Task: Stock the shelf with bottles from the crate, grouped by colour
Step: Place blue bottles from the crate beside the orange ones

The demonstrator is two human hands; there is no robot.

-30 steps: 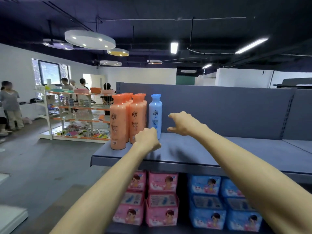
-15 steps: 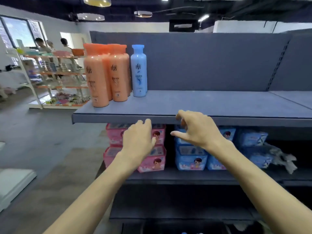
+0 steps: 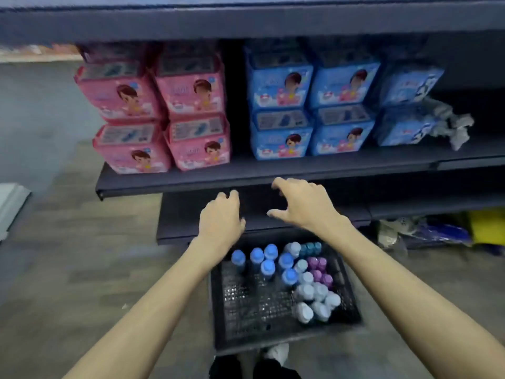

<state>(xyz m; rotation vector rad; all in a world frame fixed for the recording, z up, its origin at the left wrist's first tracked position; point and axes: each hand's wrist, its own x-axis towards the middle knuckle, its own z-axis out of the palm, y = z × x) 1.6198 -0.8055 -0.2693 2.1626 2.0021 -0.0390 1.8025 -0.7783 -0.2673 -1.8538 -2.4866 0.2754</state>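
Both hands are dropping from the top shelf toward the crate (image 3: pixel 218 310); left hand (image 3: pixel 220 218) and right hand (image 3: pixel 302 205) are hanging loosely spread, empty, readying for bottles (image 3: pixel 285 261)

Black mesh crate (image 3: pixel 273 305) holds blue (image 3: pixel 268 266), pale grey-blue (image 3: pixel 314 292), purple (image 3: pixel 317 262) and teal caps (image 3: pixel 310 247).

both hands (image 3: pixel 262 212) empty above crate (image 3: pixel 352 302) of bottles (image 3: pixel 289 277)

Both arms reach forward and down. The left hand (image 3: pixel 220 220) has loosely curled fingers; the right hand (image 3: pixel 303 205) has spread fingers. Both hold nothing.
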